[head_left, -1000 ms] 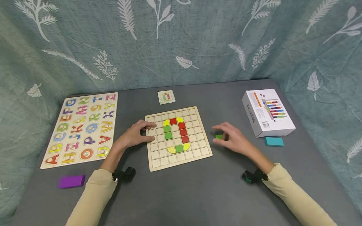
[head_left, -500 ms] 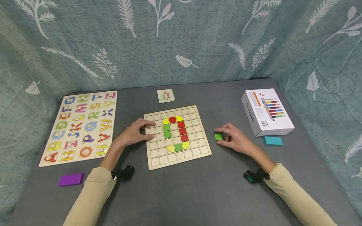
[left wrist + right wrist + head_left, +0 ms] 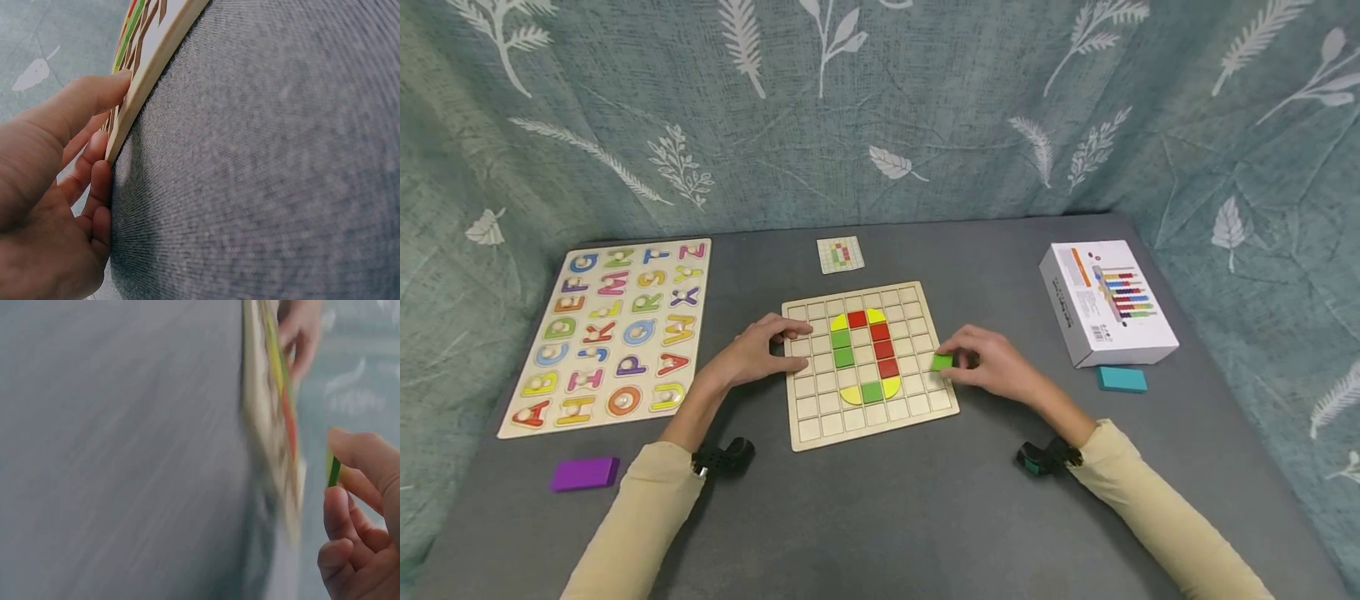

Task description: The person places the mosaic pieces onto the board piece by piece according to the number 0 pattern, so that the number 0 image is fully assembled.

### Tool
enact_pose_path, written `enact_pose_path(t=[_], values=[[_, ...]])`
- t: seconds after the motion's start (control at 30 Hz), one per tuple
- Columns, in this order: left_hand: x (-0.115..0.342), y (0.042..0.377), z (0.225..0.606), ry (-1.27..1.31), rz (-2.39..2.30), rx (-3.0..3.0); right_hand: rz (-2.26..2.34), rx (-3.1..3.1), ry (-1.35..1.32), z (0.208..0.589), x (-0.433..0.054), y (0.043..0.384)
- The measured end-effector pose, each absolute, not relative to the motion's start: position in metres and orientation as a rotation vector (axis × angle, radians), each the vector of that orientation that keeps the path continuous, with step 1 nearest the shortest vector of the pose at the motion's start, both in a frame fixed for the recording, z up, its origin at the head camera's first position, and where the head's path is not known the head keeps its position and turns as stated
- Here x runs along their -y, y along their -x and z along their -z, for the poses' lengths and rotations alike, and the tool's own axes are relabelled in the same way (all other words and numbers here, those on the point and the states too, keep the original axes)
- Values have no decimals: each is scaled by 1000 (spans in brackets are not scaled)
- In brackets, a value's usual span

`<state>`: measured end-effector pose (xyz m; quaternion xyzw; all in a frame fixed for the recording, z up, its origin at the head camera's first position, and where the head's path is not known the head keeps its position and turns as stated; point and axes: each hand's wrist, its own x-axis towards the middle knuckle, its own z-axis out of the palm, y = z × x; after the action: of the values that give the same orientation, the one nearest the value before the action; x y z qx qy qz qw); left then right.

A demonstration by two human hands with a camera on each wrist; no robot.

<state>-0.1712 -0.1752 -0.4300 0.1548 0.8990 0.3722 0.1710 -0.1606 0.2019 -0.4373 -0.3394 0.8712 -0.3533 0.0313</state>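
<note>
A square wooden grid board [image 3: 855,419] lies mid-table. On it, red squares, green squares and yellow quarter-circles form a ring-like figure, with bare cells inside and around. My left hand [image 3: 752,350] rests at the board's left edge, thumb and forefinger extended over its top; in the left wrist view the thumb tip [image 3: 122,81] lies on the board and the lower fingers sit against its side. Over the board's right edge, my right hand [image 3: 992,364] pinches a green square tile [image 3: 942,362] between thumb and fingers. The right wrist view shows this tile [image 3: 334,471] edge-on.
Behind the board lies a small card [image 3: 840,255] printed with a similar figure. A wooden alphabet puzzle [image 3: 508,429] and a purple block [image 3: 585,474] are at left. An abacus-pictured box [image 3: 1108,304] and a teal block [image 3: 1122,380] stand at right. A leaf-patterned curtain [image 3: 955,100] hangs behind.
My right hand has taken hold of the green tile from the table right of the board and carried it left over the board's right edge. The left hand has kept its place.
</note>
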Motion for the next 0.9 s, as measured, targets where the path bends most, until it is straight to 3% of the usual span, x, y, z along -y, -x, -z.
enact_pose_path(t=[0.33,0.9], values=[[169,169,432,-445,-1053,-2554,701,-2474,1271,426,-100,172],[169,172,425,-448,-1041,-2566,447,-2560,1364,420,-85,171]])
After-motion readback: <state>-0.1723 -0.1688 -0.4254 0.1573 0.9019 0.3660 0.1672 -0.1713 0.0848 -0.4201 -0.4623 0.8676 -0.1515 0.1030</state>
